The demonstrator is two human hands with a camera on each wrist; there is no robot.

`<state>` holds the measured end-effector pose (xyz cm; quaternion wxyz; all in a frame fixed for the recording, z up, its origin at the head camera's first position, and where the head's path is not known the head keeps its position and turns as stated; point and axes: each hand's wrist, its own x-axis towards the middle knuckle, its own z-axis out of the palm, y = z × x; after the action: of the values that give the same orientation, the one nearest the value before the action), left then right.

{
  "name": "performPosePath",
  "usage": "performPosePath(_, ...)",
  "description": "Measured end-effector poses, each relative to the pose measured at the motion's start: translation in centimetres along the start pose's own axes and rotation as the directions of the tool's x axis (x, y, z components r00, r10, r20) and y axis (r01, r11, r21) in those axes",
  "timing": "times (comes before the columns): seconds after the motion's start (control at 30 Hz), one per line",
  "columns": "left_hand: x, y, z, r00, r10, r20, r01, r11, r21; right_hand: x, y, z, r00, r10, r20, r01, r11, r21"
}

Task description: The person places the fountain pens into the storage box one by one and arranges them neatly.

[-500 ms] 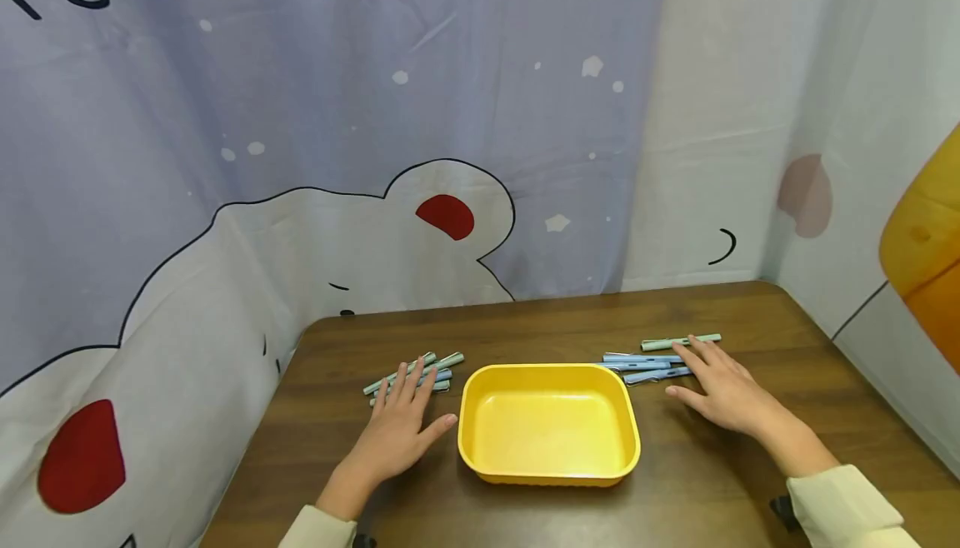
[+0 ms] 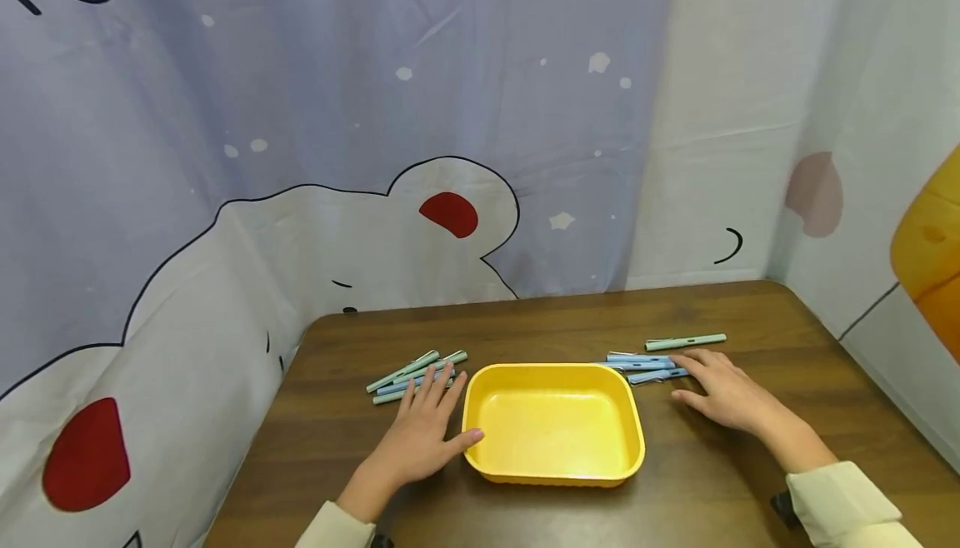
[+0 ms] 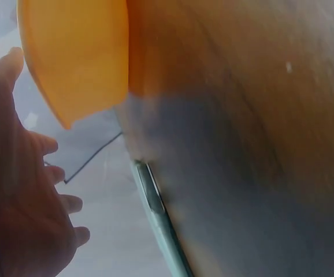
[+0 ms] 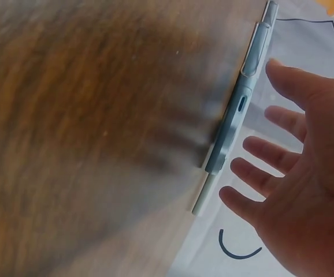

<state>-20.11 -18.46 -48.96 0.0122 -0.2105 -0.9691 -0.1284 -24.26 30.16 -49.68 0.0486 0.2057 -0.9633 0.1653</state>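
A shallow yellow tray stands between the two hands. My left hand is spread palm down at its left side, the thumb overlapping the rim in the head view. Beyond those fingertips lies a loose pile of green pens with a blue pen among them. My right hand hovers palm down, fingertips close over a cluster of blue pens right of the tray. Behind that cluster lies a single green pen. The right wrist view shows a gap between the fingers and the blue pen.
Everything stands on a brown wooden table with rounded far corners. A printed curtain hangs along its back, and a pale curtain along its right side.
My left hand has moved right, from the pens toward the tray, its thumb now over the rim. My right fingers have drawn back from the green pen. The view has shifted slightly.
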Motion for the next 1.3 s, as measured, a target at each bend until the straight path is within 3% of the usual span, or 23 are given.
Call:
performPosePath(0.43,0.7,1.9,1.0,0.995,0.082,0.054,-0.080,0.996,-0.041,0.8,0.1,0.5,0.995,-0.103,-0.018,0.102,0.992,-0.073)
performPosePath(0.9,0.7,3.0,1.4,0.996,0.067,0.055,-0.066,0.998,-0.004,2.0,0.6,0.8,0.992,-0.127,0.021,0.128,0.991,-0.031)
performPosePath(1.3,0.3,3.8,1.6,0.997,0.039,0.069,-0.040,0.999,0.020,1.3,0.3,0.0,0.992,-0.098,0.075,0.097,0.995,0.025)
